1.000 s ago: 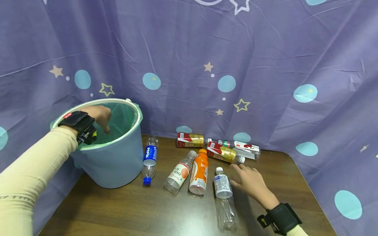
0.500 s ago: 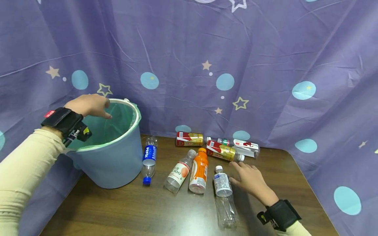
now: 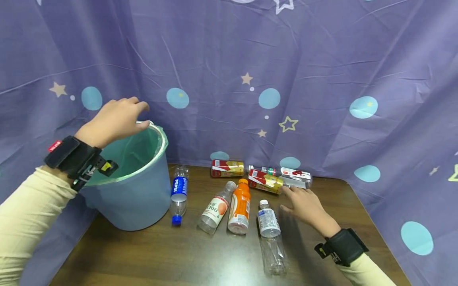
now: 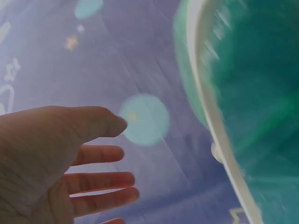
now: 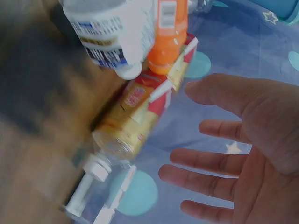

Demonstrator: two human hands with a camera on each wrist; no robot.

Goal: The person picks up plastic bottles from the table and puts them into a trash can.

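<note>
- blue bin (image 3: 132, 206) with green liner is sitting at left of frame on the wooden table (image 3: 150, 258).
- left hand (image 3: 112, 119) is hovering over the bin's rim at upper left, fingers relaxed, holding nothing.
- right hand (image 3: 304, 204) is hovering at centre right, fingers spread wide and empty, just beside the red-gold bottle (image 3: 266, 181).
- clear bottle (image 3: 270, 234) is lying just left of that hand.

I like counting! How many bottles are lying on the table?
7: blue-label bottle by the bucket, peach-label bottle, orange bottle, clear bottle, and three red-label bottles at the back. More may be hidden.
</note>
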